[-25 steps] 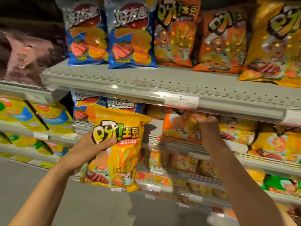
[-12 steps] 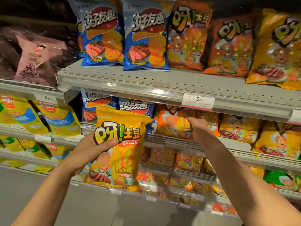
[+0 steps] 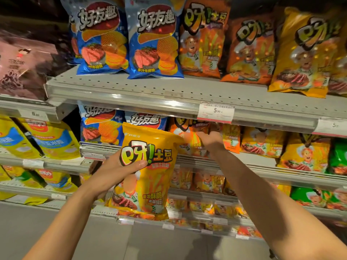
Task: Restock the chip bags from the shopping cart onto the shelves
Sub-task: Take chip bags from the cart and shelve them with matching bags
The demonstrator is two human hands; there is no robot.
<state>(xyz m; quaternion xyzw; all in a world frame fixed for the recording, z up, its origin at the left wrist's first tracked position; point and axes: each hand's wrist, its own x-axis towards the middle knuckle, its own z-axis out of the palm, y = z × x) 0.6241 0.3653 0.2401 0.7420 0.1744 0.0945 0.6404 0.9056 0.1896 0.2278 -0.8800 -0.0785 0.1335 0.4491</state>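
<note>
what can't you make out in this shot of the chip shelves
Head view only:
- Right hand: fingers reach in among the orange bags and are blurred, so its grip is unclear.
- Price tag: small print too fine.
- Shopping cart: outside the frame.
- Yellow bag in the left hand: back unseen.

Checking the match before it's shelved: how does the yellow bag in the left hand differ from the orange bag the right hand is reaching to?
The yellow bag is held by the left hand, off the shelf; the orange bag stands on the second shelf at the right hand. The yellow bag shows whole; the orange bag is partly hidden. Both carry the same logo style.
</note>
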